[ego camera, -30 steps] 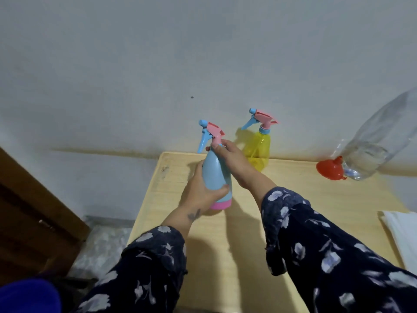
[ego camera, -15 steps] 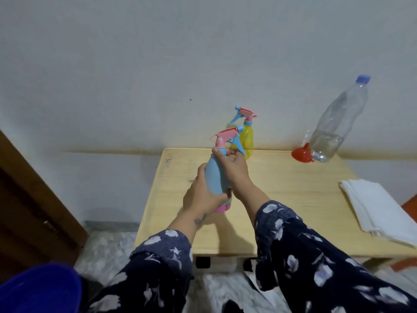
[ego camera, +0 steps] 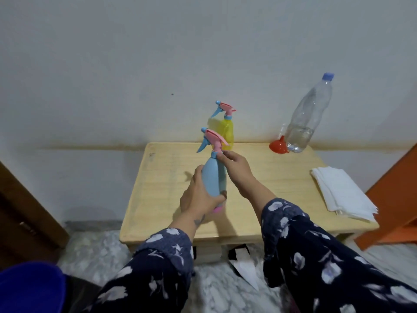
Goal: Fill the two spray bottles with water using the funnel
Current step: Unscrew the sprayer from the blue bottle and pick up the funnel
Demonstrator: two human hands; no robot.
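Observation:
A light blue spray bottle with a pink and blue trigger head stands upright over the wooden table. My left hand wraps around its lower body. My right hand pinches the collar just under the trigger head. Behind it, against the wall, stands a yellow spray bottle with the same kind of head. At the back right a red funnel lies on its side beside a clear plastic water bottle with a blue cap, holding a little water.
A stack of white folded cloths lies on the table's right side. An orange piece of furniture stands at the right, a dark wooden door at the left. Something blue fills the bottom left corner. The floor is marble.
The camera has pulled back, so more of the table shows. The blue bottle's trigger head has turned under my right hand, and its nozzle points left again.

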